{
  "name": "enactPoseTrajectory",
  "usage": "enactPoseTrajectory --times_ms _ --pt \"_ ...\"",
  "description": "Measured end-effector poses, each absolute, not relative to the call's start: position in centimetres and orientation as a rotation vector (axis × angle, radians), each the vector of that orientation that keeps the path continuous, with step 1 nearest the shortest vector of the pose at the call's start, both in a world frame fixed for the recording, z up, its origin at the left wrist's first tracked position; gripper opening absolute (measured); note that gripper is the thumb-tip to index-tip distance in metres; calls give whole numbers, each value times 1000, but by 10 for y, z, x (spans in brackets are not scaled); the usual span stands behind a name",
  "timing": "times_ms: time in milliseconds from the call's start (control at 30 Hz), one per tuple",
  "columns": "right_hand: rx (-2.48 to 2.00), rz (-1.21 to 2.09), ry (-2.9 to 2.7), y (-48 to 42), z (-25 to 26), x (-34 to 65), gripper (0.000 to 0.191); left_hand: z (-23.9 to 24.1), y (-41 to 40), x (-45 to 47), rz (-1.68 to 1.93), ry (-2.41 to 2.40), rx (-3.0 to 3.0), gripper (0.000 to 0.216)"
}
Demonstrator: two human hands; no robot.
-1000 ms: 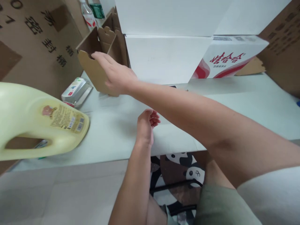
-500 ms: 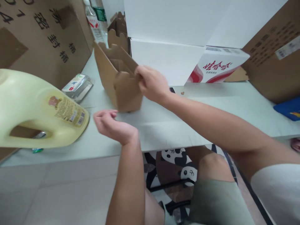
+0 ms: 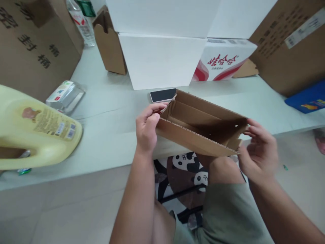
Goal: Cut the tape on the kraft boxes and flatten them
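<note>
A small brown cardboard box (image 3: 193, 139) is held up between both hands over the table's front edge, its open side facing up towards me. My left hand (image 3: 147, 127) grips its left end, thumb on the near side and fingers behind. At the opposite end, my right hand (image 3: 261, 147) holds the notched edge between thumb and fingers. The inside of the box looks bare, with its far right corner in shadow. Just behind the box lies a phone (image 3: 163, 95) with a dark screen.
A pale yellow jug (image 3: 38, 128) and a clear plastic pack (image 3: 66, 96) stand on the left. Another brown cardboard box (image 3: 110, 47) is beside bottles (image 3: 82, 23) at the back. White boxes (image 3: 162, 61), a printed carton (image 3: 223, 62) and a blue package (image 3: 308, 98) line the rear and right.
The cardboard box has moved from the back left to in front of me and tipped open towards me. My left hand has taken hold of it; my right hand has shifted to its right end.
</note>
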State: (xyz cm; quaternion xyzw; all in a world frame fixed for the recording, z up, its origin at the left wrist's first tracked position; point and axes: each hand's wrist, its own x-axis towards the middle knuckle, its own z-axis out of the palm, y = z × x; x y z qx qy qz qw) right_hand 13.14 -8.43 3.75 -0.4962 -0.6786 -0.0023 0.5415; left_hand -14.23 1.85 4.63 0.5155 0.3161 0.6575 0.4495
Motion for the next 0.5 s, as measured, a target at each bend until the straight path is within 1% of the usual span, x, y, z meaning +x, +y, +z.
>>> enactPoseTrajectory --times_ms 67,133,300,333,433,500 --pt "-1237 45 -1664 -84 35 137 62 44 21 -137 1670 757 1296 28" --pt "-1292 70 -1707 -81 35 138 59 41 23 -134 1681 780 1343 32" --pt "-1328 255 -1814 -69 31 135 40 34 28 -131 1623 854 1484 44" --pt "-1318 301 -1790 -67 29 134 41 34 28 -131 1615 863 1490 46" --pt "-1219 370 -1686 -61 21 130 51 35 29 -128 1586 926 1464 46" --pt "-1201 324 -1638 -58 17 126 50 35 30 -126 1579 963 1450 41"
